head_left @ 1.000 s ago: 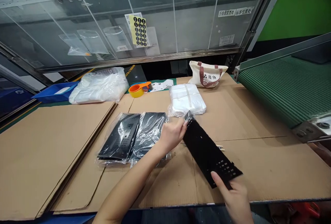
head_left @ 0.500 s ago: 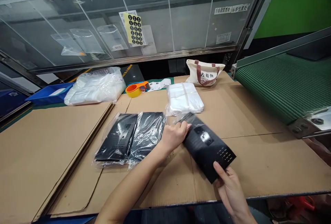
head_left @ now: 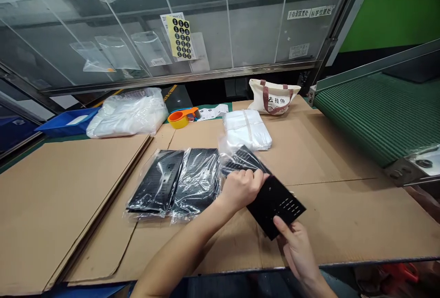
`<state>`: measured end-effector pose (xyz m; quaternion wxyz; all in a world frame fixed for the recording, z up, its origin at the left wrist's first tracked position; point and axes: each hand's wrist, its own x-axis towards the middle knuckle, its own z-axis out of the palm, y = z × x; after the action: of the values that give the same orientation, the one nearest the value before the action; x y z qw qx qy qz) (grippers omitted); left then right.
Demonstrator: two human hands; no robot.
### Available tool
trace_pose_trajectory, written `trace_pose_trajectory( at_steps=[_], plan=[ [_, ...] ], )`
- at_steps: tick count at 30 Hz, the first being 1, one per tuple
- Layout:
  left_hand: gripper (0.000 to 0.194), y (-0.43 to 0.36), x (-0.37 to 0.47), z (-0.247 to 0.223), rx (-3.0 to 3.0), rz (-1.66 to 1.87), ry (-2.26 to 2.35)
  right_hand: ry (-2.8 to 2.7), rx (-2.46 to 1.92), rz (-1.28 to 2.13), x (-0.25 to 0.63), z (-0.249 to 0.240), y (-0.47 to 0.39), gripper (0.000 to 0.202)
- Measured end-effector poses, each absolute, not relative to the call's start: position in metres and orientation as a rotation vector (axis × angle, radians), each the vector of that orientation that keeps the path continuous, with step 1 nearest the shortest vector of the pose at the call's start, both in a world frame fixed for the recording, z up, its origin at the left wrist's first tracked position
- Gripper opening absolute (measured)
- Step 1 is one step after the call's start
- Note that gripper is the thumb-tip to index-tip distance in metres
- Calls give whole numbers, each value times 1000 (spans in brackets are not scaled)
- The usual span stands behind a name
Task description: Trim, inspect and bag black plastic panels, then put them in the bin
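Observation:
A black perforated panel (head_left: 271, 201) is held at a slant above the cardboard, its upper left part inside a clear plastic bag (head_left: 227, 146). My left hand (head_left: 242, 188) is closed on the bag's edge, over the middle of the panel. The lower right corner of the panel is pinched between the thumb and fingers of my right hand (head_left: 297, 245). To the left lie two bagged black panels, one (head_left: 158, 181) beside the other (head_left: 195, 179). A stack of clear bags (head_left: 247, 128) tied with a band lies behind the held panel.
Cardboard sheets (head_left: 68, 197) lie at the left. At the back are a blue tray (head_left: 65, 124), a bulky plastic bag (head_left: 127, 112), an orange tape dispenser (head_left: 182, 117) and a cloth bag (head_left: 273, 97). A green conveyor belt (head_left: 374, 110) stands at the right.
The clear bag now covers more of the panel's upper left part. My left hand has moved slightly right and down along it; my right hand and the panel's lower corner have shifted slightly left.

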<state>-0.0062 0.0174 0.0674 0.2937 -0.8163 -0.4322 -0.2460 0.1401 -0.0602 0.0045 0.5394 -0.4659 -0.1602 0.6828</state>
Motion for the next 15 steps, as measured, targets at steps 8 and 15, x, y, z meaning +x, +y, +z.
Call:
trace_pose_trajectory(
  at_steps=[8, 15],
  plan=[
    [39, 12, 0, 68, -2110, -668, -1187, -409, -1067, 1699, 142, 5, -52, 39],
    [37, 5, 6, 64, -2157, -696, -1155, -397, -1025, 1742, 141, 6, -46, 35]
  ],
)
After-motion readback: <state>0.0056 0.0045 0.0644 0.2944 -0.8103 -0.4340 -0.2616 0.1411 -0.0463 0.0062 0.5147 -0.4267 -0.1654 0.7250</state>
